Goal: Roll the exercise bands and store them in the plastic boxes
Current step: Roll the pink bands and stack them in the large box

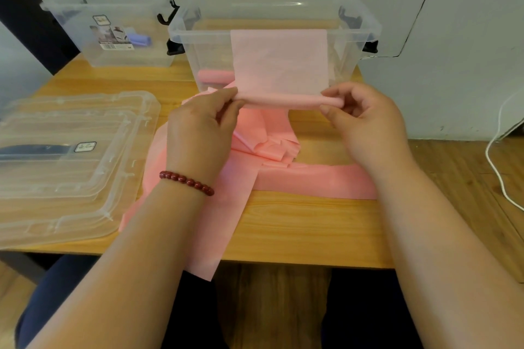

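Observation:
A pink exercise band (279,65) hangs over the near rim of the clear plastic box (365,28) in front of me. Its lower end is wound into a thin roll held just above the table. My left hand (201,125) pinches the roll's left end and my right hand (365,119) pinches its right end. Inside this box lies a rolled pink band (215,75). More loose pink bands (255,173) lie crumpled and spread on the wooden table (306,224) under my hands; one strip hangs over the front edge. A second clear box (110,22) at the back left holds a purple roll (139,39).
Two clear lids (68,161) are stacked on the table's left side. A white cable (499,167) runs over the floor at the right. The wall stands close behind the boxes. My legs are under the table's front edge.

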